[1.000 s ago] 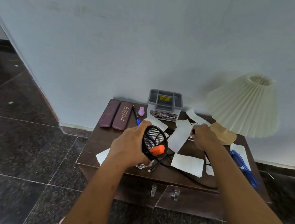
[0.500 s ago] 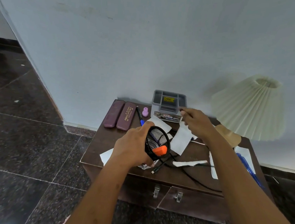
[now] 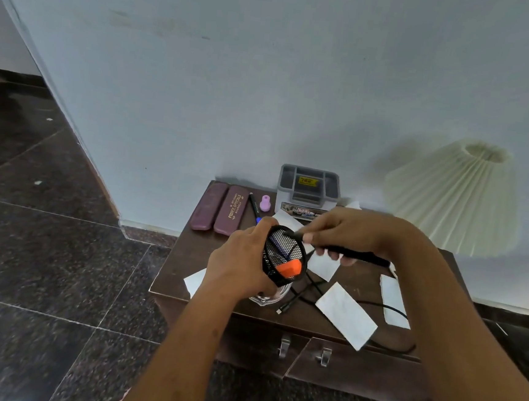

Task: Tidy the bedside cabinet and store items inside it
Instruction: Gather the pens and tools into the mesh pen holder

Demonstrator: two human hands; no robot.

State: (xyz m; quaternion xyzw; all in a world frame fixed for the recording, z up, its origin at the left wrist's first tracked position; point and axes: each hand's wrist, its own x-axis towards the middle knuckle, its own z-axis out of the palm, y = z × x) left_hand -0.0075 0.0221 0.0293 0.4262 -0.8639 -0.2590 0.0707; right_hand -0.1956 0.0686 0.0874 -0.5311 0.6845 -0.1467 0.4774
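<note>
On cabinet top, maroon case reads "PRINCE OPTICALS"; L hand curled round tilted black mesh cup w/ orange bit inside, R hand pinching black pen.

In front of you is a pale blue-grey wall with some faint marks high up. At your left it makes a corner, and past the corner the room looks darker. The floor is of dark speckled stone tiles with thin pale joints. Against the wall stands a dark brown bedside cabinet with two front panels and metal handles. A pleated cream lampshade hangs over its right end.
</note>
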